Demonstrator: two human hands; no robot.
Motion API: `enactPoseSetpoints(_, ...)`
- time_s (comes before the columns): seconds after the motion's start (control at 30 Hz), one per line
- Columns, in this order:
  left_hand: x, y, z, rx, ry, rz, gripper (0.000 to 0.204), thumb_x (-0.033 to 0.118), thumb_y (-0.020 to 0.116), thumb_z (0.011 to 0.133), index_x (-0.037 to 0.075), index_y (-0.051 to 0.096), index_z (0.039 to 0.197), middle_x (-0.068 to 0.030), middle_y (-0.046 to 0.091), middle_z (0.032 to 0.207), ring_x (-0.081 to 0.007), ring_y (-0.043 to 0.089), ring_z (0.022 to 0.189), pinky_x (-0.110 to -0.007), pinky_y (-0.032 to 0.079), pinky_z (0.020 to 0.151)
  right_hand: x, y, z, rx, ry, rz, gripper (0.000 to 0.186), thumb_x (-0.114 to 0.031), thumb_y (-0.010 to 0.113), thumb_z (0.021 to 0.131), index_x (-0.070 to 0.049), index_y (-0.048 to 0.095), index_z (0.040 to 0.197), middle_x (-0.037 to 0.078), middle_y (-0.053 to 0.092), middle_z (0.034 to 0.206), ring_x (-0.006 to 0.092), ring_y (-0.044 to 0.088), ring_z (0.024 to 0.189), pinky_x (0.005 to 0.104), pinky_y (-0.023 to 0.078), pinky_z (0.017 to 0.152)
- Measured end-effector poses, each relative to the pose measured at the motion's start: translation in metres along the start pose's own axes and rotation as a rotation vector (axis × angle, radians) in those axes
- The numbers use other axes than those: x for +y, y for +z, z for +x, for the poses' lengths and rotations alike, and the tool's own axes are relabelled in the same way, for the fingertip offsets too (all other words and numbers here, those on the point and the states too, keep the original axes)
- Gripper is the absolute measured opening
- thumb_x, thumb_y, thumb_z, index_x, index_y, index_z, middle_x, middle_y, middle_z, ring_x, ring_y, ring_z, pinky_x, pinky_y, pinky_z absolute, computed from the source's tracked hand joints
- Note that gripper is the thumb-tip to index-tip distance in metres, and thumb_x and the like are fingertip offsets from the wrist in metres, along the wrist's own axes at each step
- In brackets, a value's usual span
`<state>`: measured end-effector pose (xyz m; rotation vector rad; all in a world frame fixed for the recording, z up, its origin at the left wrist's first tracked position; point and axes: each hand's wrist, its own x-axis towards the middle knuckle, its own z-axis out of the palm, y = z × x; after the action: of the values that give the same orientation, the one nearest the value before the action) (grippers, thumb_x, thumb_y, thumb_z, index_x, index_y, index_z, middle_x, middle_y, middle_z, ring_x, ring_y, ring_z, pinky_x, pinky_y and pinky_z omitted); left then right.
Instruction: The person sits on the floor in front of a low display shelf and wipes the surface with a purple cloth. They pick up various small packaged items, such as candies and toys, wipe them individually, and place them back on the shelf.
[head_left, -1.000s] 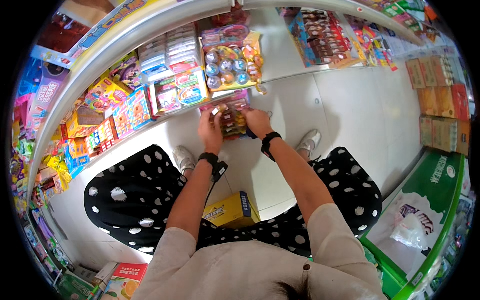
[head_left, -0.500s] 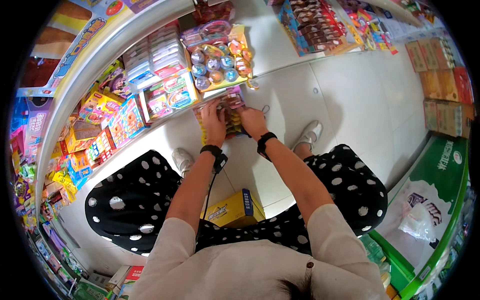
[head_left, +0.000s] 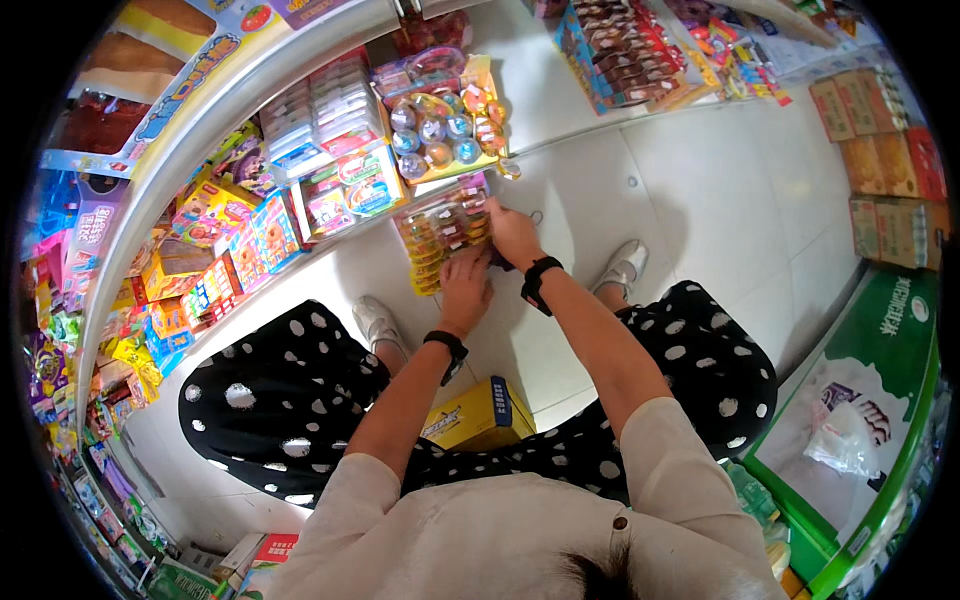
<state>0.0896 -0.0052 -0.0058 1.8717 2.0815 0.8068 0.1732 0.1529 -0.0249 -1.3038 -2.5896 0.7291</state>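
Observation:
A display box of small yellow and dark red packets in several rows [head_left: 428, 243] is tilted in front of me, just off the edge of the lowest shelf. My right hand [head_left: 514, 238] grips its right side, the thumb near the top corner. At the box's near right corner lies my left hand [head_left: 466, 292], fingers stretched over the edge and packets; its thumb is partly hidden. A dark piece shows between the hands, too unclear to name. Beyond the box stands a tray of clear capsule balls [head_left: 437, 154], beside a box of round-lidded packs [head_left: 350, 190].
Colourful boxed sweets [head_left: 262, 240] line the shelf to the left. A yellow carton [head_left: 482, 414] sits on the floor between my legs. Brown cartons [head_left: 880, 165] are stacked at the far right, with a green-and-white box [head_left: 850, 400] nearer. A chocolate-coloured snack box [head_left: 635, 55] stands at the back.
My left hand has drawn back from the top of the packets to the near right corner, uncovering the rows. My right hand stays on the right side, shifted slightly.

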Motion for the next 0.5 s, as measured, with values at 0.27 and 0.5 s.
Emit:
enactPoseSetpoints(0.27, -0.096, 0.021, -0.033, 0.506, -0.851, -0.161, 0.052, 0.023, 0.069, 0.090, -0.002, 0.050, 0.131, -0.0202, 0.056, 0.126, -0.0368, 0.052, 0.119, -0.045, 0.039, 0.103, 0.026, -0.003, -0.018, -0.322, 0.250, -0.046, 0.025, -0.012, 0.057, 0.090, -0.002, 0.060, 0.113, 0.023, 0.072, 0.100, 0.0409, 0.070, 0.092, 0.0502, 0.057, 0.079)
enactPoseSetpoints(0.5, -0.111, 0.033, -0.022, 0.241, -1.184, -0.978, 0.090, 0.065, 0.053, 0.095, -0.001, 0.027, 0.151, -0.0164, 0.043, 0.149, -0.0271, 0.045, 0.134, -0.039, 0.036, 0.112, 0.042, 0.051, -0.044, -0.400, 0.251, 0.142, 0.046, -0.017, 0.064, 0.085, 0.000, 0.056, 0.127, 0.027, 0.070, 0.105, 0.0447, 0.065, 0.106, 0.0506, 0.053, 0.092)
